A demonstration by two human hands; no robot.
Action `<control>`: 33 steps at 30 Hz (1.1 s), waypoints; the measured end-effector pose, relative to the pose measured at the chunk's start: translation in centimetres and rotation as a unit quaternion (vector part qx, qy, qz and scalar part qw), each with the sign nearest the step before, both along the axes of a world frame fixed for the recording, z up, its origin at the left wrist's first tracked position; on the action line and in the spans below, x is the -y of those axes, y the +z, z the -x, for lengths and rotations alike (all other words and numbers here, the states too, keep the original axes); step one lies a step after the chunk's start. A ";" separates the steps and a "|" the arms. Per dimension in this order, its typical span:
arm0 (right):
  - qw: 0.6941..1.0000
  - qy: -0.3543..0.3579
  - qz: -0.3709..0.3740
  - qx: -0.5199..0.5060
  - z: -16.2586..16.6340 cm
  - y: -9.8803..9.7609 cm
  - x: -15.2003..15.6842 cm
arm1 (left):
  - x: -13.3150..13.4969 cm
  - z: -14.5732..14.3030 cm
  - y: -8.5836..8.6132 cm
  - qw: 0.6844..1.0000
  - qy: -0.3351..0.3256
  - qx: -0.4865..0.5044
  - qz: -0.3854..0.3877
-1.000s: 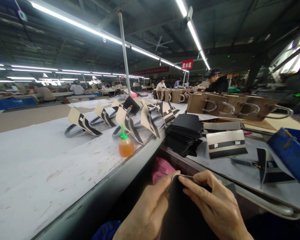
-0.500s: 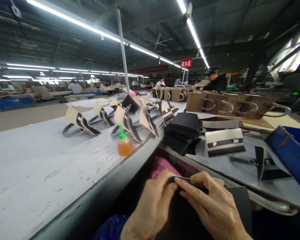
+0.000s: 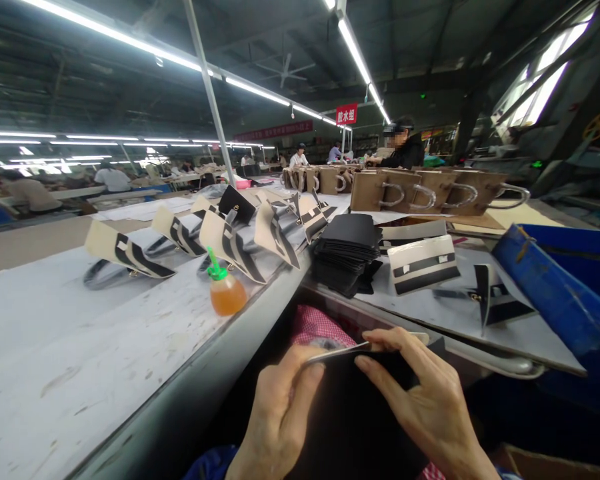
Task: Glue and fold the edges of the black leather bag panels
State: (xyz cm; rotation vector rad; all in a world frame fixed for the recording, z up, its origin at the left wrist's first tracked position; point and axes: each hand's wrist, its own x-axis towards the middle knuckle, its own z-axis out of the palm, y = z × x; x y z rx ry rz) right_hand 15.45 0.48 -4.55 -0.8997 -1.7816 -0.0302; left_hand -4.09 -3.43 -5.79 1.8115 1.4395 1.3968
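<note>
Head view: the left hand (image 3: 275,408) pinches the upper edge of 1 black panel (image 3: 355,413) between thumb and fingers; the right hand (image 3: 433,393) grips the same edge farther right, thumb on the near face. The panel is between both hands, right of the white worktop (image 3: 95,360). 1 bottle (image 3: 227,297) with a green nozzle stands near the worktop's edge. Beyond the hands lies a stack of black pieces (image 3: 347,243). The panel's lower outline appears indistinct in shadow.
</note>
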 end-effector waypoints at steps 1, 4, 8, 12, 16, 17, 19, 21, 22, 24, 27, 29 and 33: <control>1.000 -0.002 0.003 -0.003 0.0 0.0 0.0 | 0.0 0.0 -0.1 1.000 -0.002 0.001 -0.002; 1.000 0.000 0.015 -0.019 -0.1 -0.1 0.0 | -0.1 0.1 -0.3 1.000 -0.017 0.001 -0.017; 0.998 0.040 0.035 -0.027 -0.2 0.0 0.1 | -0.2 0.5 -0.5 0.999 -0.032 -0.008 -0.041; 0.997 0.033 0.051 -0.037 0.2 0.1 -0.3 | -0.3 0.6 -0.4 0.996 -0.057 -0.003 -0.062; 0.996 -0.009 0.079 -0.049 0.6 -0.4 -0.9 | -0.6 0.1 -0.1 0.999 -0.034 0.039 -0.014; 0.995 -0.012 0.084 -0.045 0.6 -0.6 -1.2 | -0.7 0.0 0.0 0.998 -0.028 0.052 0.006; 0.995 -0.013 0.088 -0.034 0.4 -0.9 -1.6 | -0.9 -0.1 0.1 0.996 -0.013 0.080 0.028; 0.996 -0.013 0.085 -0.027 0.0 -1.2 -2.0 | -1.0 -0.1 0.1 0.995 0.001 0.101 0.022; 0.996 -0.010 0.089 -0.027 -0.3 -1.3 -2.2 | -1.0 -0.1 0.1 0.994 0.009 0.110 0.017; 0.993 0.002 0.111 -0.030 -0.7 -1.6 -2.5 | -0.9 -0.2 0.1 0.992 0.016 0.123 0.015; 0.988 0.019 0.151 -0.032 -1.1 -1.9 -2.8 | -0.5 -0.3 0.1 0.993 0.006 0.117 0.018; 0.986 0.016 0.164 -0.025 -1.1 -2.1 -3.0 | -0.2 -0.4 -0.1 0.994 0.008 0.104 0.015; 0.986 -0.002 0.164 -0.016 -1.0 -2.3 -2.9 | 0.3 -0.4 -0.3 0.996 0.042 0.081 -0.001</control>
